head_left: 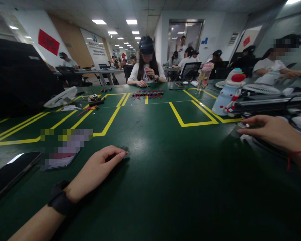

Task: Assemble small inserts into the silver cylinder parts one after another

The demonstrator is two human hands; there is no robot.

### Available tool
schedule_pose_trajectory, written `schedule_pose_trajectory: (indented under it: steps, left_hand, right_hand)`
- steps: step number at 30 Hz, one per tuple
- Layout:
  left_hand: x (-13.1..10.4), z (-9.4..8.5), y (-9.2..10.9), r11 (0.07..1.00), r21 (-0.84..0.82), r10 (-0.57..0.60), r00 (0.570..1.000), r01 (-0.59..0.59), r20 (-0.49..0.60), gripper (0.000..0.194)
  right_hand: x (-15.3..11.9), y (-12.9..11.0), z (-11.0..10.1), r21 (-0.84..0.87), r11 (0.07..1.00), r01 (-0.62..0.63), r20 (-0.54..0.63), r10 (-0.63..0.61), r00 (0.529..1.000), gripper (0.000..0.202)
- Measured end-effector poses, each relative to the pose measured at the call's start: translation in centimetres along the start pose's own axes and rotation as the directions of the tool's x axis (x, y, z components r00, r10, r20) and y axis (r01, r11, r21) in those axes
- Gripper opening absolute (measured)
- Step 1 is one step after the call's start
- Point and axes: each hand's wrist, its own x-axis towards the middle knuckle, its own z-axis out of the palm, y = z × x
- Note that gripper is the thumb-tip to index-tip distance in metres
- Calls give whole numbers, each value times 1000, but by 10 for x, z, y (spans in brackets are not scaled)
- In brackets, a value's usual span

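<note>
My left hand [101,165], with a black band at the wrist, rests low over the green table [150,144]. Its thumb and fingers are pressed together at the edge of a small dark, thin piece [124,148], too small to name. At the right, my right hand [262,130] has its thumb and fingers round a small clear container [238,129] near the table surface. A red string circles that wrist. The two hands are far apart.
Two phones, one black [13,170], lie at the left. A blue bottle [224,98] stands beyond my right hand, near black bars and cables. Red and blue wires [147,94] lie before a seated person [146,68]. A white fan [61,97] is back left.
</note>
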Motion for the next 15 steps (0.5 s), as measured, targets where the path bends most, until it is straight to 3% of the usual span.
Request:
schedule_pose_trajectory:
  steps: [4,8,11,15]
  left_hand:
    - [0,0,-2,1000,-11,8,1000,-8,8,30]
    - [0,-1,3,1000,0,-8,1000,8,14,31]
    - [1,2,16,998,29,46,999,-46,14,30]
    - [3,11,39,990,40,137,990,-138,31,30]
  right_hand:
    - [-9,-12,11,-14,995,99,-127,-100,987,47]
    - [-39,-54,29,161,905,393,-293,-336,895,43]
    - [-78,-102,45,354,708,611,-263,-552,791,40]
    - [-129,-157,63,499,417,760,-188,-804,564,37]
